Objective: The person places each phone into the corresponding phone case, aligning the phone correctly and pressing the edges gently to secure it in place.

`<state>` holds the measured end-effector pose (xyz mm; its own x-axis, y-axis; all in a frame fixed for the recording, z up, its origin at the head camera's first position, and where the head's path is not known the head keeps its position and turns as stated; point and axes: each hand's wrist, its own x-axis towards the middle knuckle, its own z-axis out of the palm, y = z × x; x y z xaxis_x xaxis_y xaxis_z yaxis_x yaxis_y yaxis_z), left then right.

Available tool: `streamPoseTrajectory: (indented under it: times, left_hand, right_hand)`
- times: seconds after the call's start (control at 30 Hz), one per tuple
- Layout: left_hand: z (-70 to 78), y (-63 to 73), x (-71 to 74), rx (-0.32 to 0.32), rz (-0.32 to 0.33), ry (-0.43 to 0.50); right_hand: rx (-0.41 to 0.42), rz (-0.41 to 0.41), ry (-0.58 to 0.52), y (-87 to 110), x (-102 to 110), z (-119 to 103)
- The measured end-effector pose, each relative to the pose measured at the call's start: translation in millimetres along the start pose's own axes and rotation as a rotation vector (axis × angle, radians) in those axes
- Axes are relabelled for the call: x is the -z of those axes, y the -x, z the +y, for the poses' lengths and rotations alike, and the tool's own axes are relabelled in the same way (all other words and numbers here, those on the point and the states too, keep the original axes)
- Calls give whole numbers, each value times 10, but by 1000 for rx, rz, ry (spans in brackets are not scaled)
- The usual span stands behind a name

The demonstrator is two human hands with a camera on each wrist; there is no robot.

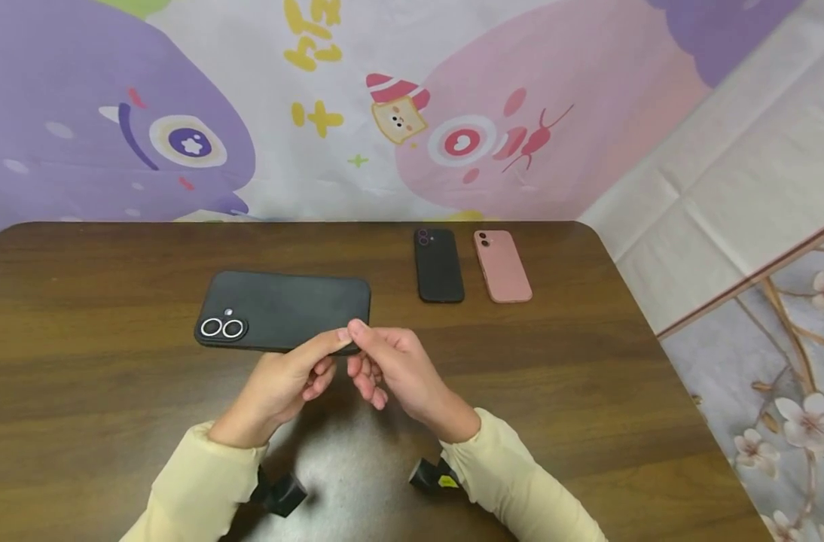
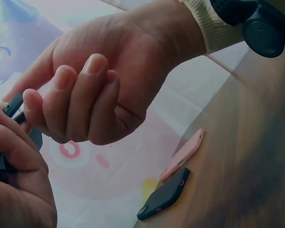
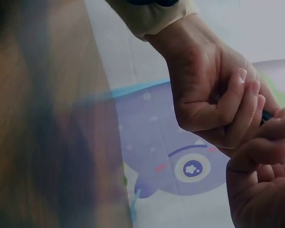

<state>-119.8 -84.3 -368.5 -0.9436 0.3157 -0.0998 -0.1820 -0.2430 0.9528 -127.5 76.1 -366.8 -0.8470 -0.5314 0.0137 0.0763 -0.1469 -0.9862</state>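
A large black smartphone (image 1: 293, 305) is held above the table, its back turned up and its two ringed camera lenses at the left end. My left hand (image 1: 283, 384) grips its near edge, thumb on the back by the near right corner. At that same corner my right hand (image 1: 408, 369) pinches with the thumb on top, the two thumb tips side by side. In the left wrist view, a dark rim (image 2: 12, 105) with small holes shows at the right hand (image 2: 95, 90), a narrow gap beside it. The other fingers of both hands are curled beneath.
At the back of the wooden table (image 1: 554, 361) lie a smaller black phone (image 1: 440, 267) and a pink phone (image 1: 504, 267), side by side. A cartoon-printed cloth (image 1: 344, 173) hangs behind. Dark camera mounts (image 1: 281, 493) sit under both wrists.
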Motion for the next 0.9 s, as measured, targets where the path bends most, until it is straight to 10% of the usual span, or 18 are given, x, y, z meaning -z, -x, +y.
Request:
streamPoseTrajectory:
  times: [0.37,0.67,0.9]
  left_hand:
    - [-37,-49,-99,37,-13,126]
    - [-79,-49,-68,-128,-94,189]
    - [-54,-38,-32,-109,-102,157]
  right_hand:
    - [-25,158,42,-29,-68,-9]
    - [2,68,-84,-22,-60,-5]
    - [44,9,-107,-12,-28,33]
